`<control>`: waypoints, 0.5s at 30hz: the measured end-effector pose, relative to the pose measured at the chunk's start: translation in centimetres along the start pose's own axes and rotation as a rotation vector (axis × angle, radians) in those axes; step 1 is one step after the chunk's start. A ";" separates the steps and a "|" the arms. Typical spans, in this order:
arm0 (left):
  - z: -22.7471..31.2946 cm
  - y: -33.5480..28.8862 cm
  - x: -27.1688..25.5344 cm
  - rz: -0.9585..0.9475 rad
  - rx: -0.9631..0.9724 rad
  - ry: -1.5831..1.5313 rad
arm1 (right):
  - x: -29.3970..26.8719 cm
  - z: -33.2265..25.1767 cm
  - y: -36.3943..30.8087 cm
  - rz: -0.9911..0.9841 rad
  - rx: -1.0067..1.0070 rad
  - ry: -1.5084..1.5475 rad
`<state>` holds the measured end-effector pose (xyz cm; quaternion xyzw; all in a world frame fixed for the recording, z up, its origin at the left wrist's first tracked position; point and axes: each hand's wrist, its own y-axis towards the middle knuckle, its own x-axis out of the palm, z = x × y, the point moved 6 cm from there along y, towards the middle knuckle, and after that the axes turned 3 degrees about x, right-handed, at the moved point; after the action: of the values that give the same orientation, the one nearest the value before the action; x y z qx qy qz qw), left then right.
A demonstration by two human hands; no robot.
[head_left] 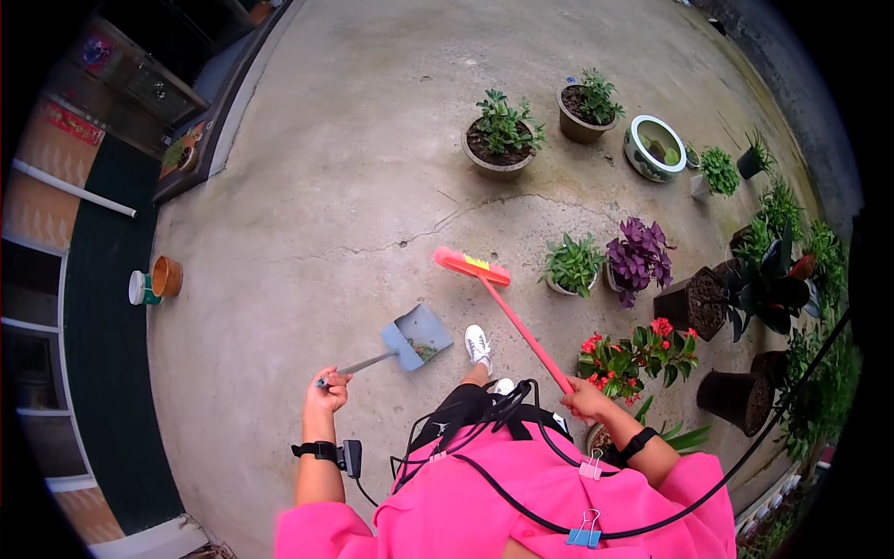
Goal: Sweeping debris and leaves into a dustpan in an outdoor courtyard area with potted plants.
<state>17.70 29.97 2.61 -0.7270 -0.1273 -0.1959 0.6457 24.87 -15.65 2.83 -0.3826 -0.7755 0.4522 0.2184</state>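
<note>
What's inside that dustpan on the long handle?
Inside the dustpan is a small scatter of green and brownish bits, too small to identify. The left hand holds its handle. Anything beneath the bits is covered.

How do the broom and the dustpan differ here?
The broom is red with yellow on its bristled head; the dustpan is grey-blue. The broom's head is a narrow bar, while the dustpan has a broad, open scoop with debris in it. The right hand holds the broom, the left hand the dustpan. Both have slim handles.
</note>
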 end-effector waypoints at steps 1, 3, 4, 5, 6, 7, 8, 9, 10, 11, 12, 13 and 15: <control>0.3 -0.1 0.1 -0.009 0.002 -0.009 | -0.8 -0.7 0.0 0.057 0.017 0.029; 1.5 0.1 0.6 -0.051 0.061 -0.098 | -1.5 -2.3 1.4 0.075 0.004 0.051; 2.7 1.0 1.3 -0.069 0.062 -0.101 | -2.1 -3.3 2.7 0.085 -0.007 0.064; 2.8 1.5 2.2 -0.070 0.051 -0.106 | -2.7 -4.2 3.4 0.100 -0.013 0.081; 3.0 2.0 3.3 -0.072 0.052 -0.085 | -3.2 -5.3 3.8 0.138 -0.007 0.089; 3.2 2.6 4.4 -0.072 0.053 -0.063 | -3.6 -6.2 4.6 0.146 -0.003 0.087; 3.5 3.1 6.0 -0.090 0.011 -0.072 | -4.2 -7.0 5.8 0.176 0.012 0.112; 3.6 3.6 7.2 -0.087 0.002 -0.075 | -4.9 -7.5 6.9 0.205 0.029 0.138; 3.7 4.1 8.6 -0.101 0.000 -0.027 | -5.4 -8.0 8.0 0.209 0.036 0.137; 3.8 4.4 10.0 -0.115 -0.002 0.023 | -6.3 -8.7 9.1 0.265 0.024 0.109; 3.7 4.7 11.2 -0.120 -0.003 0.038 | -7.0 -9.8 9.9 0.316 0.009 0.077; 4.0 5.3 12.1 -0.116 -0.005 0.034 | -7.5 -10.7 10.6 0.315 0.014 0.074; 4.4 6.3 13.6 -0.090 -0.033 0.064 | -8.6 -12.6 11.9 0.365 0.012 0.081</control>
<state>33.12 32.52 2.70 -0.7244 -0.1361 -0.2499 0.6279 43.46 -12.12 -1.24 -0.5335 -0.6811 0.4733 0.1660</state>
